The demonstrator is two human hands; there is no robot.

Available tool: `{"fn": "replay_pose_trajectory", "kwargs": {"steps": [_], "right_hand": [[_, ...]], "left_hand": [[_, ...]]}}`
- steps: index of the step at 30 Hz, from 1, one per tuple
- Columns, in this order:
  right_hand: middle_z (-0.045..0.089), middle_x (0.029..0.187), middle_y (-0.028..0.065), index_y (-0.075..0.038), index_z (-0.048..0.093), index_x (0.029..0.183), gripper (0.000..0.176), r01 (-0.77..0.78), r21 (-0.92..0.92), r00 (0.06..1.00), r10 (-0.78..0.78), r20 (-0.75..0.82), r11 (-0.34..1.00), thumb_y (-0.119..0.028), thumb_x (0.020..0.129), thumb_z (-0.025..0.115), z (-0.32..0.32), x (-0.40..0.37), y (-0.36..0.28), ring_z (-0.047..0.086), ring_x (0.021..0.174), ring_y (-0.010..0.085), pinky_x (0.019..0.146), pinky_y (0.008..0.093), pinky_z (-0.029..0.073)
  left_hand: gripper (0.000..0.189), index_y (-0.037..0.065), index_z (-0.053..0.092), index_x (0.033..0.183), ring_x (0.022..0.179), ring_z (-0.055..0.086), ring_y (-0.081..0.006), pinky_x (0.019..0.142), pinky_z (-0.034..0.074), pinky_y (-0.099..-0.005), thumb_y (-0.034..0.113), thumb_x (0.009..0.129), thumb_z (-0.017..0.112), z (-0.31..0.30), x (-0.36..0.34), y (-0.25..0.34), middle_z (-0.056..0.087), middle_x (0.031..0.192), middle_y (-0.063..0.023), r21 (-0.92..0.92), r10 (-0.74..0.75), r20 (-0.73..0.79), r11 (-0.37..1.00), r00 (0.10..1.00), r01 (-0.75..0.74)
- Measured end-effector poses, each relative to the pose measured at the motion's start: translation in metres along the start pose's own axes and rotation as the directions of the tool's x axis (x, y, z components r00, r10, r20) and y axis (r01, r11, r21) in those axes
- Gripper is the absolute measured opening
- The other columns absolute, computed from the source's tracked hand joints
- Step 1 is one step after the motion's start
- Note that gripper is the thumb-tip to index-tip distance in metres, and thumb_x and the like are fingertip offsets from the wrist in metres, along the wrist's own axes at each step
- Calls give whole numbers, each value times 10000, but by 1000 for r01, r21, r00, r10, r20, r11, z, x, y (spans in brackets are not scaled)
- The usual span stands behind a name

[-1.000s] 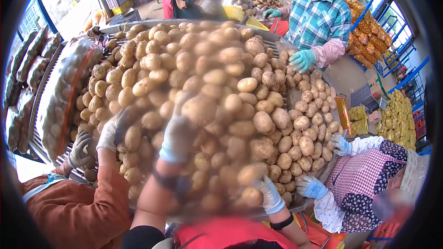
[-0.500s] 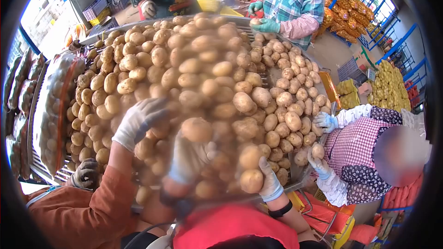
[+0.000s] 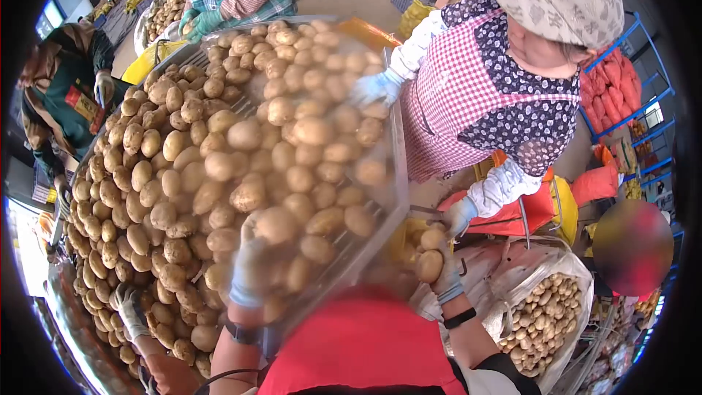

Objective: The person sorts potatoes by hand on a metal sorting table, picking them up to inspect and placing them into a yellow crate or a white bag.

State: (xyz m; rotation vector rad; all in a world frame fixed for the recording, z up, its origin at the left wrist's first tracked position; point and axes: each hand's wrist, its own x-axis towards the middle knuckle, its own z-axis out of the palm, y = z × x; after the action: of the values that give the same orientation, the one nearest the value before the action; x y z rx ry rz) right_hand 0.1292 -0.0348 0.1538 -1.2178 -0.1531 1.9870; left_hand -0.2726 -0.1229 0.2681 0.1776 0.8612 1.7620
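A wide heap of potatoes covers the slatted metal table in front of me. My left hand, in a pale glove with a blue cuff, is at the near side of the heap, its fingers curled against a potato; the hand is slightly blurred. Beyond the table's right edge, my right hand holds potatoes in a gloved grip. Under it is something yellow, partly hidden.
To the right, a white sack holds many small potatoes. A co-worker in a checked apron stands at the table's right edge, one gloved hand on the heap. Another co-worker's gloved hand touches potatoes at lower left. More co-workers stand across the table.
My view has turned right, bringing the white sack into sight. My right hand has moved from over the heap to beyond the table edge, still with potatoes in it.
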Motion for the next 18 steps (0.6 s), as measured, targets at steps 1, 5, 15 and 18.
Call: {"fn": "replay_pose_trajectory", "kwargs": {"steps": [1, 5, 15, 18], "right_hand": [[695, 1019, 102, -82, 615, 1198, 432, 17, 26, 999, -16, -42, 1000, -436, 956, 667, -20, 12, 10, 708, 842, 260, 721, 405, 630], [692, 928, 97, -114, 617, 1085, 338, -18, 206, 997, 34, -74, 978, -421, 952, 662, -56, 21, 17, 699, 765, 246, 659, 393, 627], [649, 1238, 160, -25, 533, 1374, 520, -237, 34, 879, 199, 433, 971, -395, 1012, 587, 77, -33, 27, 679, 1054, 263, 875, 419, 596], [587, 1372, 167, -11, 453, 1474, 613, -198, -129, 803, 236, 547, 972, -392, 1014, 588, 111, -47, 27, 637, 1174, 264, 990, 427, 556]], "left_hand": [[713, 143, 451, 1434, 1301, 533, -334, 1066, 481, -555, 103, 794, 763, 25, -5, 12, 524, 1425, -140, -105, -63, 64, 992, 996, 69], [796, 148, 361, 1459, 1228, 573, -312, 900, 598, -443, 34, 776, 754, 72, -2, -2, 497, 1375, -134, 42, -41, 180, 999, 983, 34], [1061, 192, 311, 1584, 1399, 451, -299, 1127, 456, -464, -21, 674, 814, 69, 4, -31, 400, 1564, -82, 328, -124, 321, 945, 939, 13], [1017, 183, 320, 1579, 1407, 444, -298, 1119, 461, -447, -118, 680, 687, 70, 9, -43, 400, 1556, -102, 484, -174, 431, 872, 885, -65]]}}
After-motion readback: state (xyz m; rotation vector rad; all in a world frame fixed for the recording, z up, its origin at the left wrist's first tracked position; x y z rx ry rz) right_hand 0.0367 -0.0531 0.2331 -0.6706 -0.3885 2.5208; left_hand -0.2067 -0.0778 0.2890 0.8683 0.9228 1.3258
